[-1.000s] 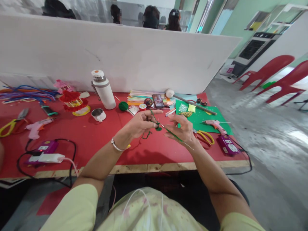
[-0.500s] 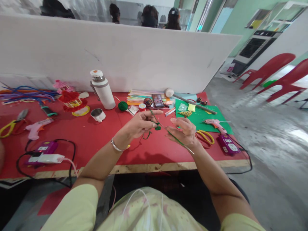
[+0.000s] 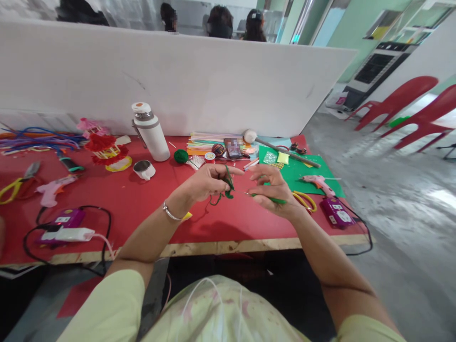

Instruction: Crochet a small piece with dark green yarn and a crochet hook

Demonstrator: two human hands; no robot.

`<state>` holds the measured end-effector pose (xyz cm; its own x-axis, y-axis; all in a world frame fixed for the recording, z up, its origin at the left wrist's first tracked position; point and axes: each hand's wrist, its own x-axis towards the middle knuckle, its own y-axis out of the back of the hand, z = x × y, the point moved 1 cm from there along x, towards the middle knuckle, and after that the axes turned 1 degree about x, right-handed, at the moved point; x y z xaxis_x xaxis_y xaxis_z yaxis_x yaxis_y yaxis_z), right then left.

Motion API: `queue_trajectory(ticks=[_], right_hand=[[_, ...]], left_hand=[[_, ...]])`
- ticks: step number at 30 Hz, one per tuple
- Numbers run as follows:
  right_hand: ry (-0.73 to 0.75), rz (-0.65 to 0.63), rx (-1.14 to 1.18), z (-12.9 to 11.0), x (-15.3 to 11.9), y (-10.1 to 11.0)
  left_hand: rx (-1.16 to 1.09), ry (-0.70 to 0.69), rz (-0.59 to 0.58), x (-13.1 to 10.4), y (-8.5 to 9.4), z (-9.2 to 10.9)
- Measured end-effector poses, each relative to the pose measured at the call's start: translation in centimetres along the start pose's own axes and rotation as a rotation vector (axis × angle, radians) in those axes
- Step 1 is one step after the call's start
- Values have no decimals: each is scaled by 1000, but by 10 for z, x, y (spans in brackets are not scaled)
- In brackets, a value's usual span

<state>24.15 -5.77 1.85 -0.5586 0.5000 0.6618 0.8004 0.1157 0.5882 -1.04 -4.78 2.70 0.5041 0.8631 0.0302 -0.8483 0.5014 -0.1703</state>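
Above the middle of the red table (image 3: pixel 142 213), my left hand (image 3: pixel 208 183) pinches a small piece of green crochet (image 3: pixel 229 194) between thumb and fingers. Green yarn loops over its outstretched index finger, and a loose strand dangles below. To the right, my right hand (image 3: pixel 273 190) is closed around a crochet hook (image 3: pixel 270 198) with a green handle; its metal tip points left, a little apart from the green piece. A ball of green yarn (image 3: pixel 181 156) lies beyond my left hand.
At the back left are a white flask (image 3: pixel 151 135) and a metal cup (image 3: pixel 144 169). Pink glue guns (image 3: pixel 57 189) lie at both sides, with corded purple power boxes (image 3: pixel 338 213). Yellow-handled scissors (image 3: pixel 305 201) rest beside my right hand. A white panel (image 3: pixel 213 80) borders the table's back.
My right hand has drawn the hook away from the green crochet and turned it, so the green handle shows more. The crochet in my left hand has tipped slightly downward.
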Motion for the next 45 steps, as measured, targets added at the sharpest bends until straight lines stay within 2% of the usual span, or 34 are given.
queue_trajectory(ticks=[4, 6, 9, 11, 17, 22, 25, 28, 32, 35, 40, 45], right_hand=[[-271, 202, 393, 2, 1, -31], [-416, 330, 542, 3, 1, -52], [-510, 494, 584, 0, 2, -74], [-511, 533, 562, -4, 4, -81], [-439, 551, 421, -8, 6, -83], [-388, 731, 264, -1, 3, -92], [-364, 774, 336, 4, 3, -98], [-344, 731, 441, 9, 3, -99], [-294, 631, 476, 13, 1, -90], [-229, 529, 369, 13, -1, -77], [-117, 279, 224, 11, 0, -50], [66, 50, 92, 12, 5, -24]], left_hand=[[62, -107, 46, 4, -11, -5], [132, -230, 159, 7, -18, -9], [232, -362, 394, 10, -23, -14], [231, -376, 448, 12, -22, -17], [112, -292, 387, 11, -15, -22], [37, -260, 393, 10, -17, -25], [-107, -163, 338, 12, -15, -26], [-242, -83, 257, 11, -10, -23], [-280, -10, 160, 8, -3, -18], [-249, 45, 67, 8, 4, -16], [-143, 184, -140, 12, 16, -16], [-80, 255, -208, 16, 24, -19]])
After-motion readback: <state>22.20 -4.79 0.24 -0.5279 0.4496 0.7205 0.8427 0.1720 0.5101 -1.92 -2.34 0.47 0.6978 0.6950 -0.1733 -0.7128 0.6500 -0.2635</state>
